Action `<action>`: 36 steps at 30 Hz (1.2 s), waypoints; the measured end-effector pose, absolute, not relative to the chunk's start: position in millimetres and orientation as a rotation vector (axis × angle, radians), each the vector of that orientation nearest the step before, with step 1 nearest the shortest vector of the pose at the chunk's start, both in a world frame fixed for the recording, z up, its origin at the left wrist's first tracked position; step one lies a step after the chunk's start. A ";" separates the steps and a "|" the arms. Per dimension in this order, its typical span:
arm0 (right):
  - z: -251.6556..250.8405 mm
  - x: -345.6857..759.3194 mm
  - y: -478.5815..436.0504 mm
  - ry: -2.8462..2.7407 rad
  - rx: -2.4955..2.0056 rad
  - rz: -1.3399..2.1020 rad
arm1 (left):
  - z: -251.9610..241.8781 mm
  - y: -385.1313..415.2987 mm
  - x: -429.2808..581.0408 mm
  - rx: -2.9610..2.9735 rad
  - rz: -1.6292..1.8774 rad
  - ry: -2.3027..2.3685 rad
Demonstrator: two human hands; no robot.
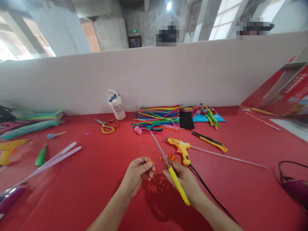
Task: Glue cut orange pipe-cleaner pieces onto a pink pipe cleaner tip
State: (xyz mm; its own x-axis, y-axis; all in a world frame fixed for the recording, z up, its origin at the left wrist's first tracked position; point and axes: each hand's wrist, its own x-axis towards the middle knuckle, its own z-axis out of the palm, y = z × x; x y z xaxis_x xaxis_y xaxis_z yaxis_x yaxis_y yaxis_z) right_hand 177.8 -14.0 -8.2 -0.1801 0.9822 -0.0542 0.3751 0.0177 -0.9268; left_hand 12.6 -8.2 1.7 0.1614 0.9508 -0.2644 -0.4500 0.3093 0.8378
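My left hand is closed in a pinch on a small orange piece just above the red table. My right hand grips yellow-handled scissors, whose long blades point up and to the left, away from me. Orange clippings lie scattered on the table between and under my hands. A yellow glue gun lies just behind my right hand, its black cord running down past my right forearm.
Coloured pipe cleaners, a black phone and a white cup sit by the white partition. Further scissors, yellow-black cutters, clear glue sticks and another glue gun lie around.
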 end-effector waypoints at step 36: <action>-13.1 189.1 -21.6 -2.329 -1.613 0.392 | 5.3 -3.2 3.9 0.785 1.336 1.079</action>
State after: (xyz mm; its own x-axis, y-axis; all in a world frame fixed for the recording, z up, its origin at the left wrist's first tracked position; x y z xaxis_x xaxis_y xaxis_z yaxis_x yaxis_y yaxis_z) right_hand 189.1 -21.6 -13.1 -0.3370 0.9385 0.0749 0.8623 0.3396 -0.3757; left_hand 3.9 -3.2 5.3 -0.0855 0.9839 -0.1572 -0.3603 0.1166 0.9255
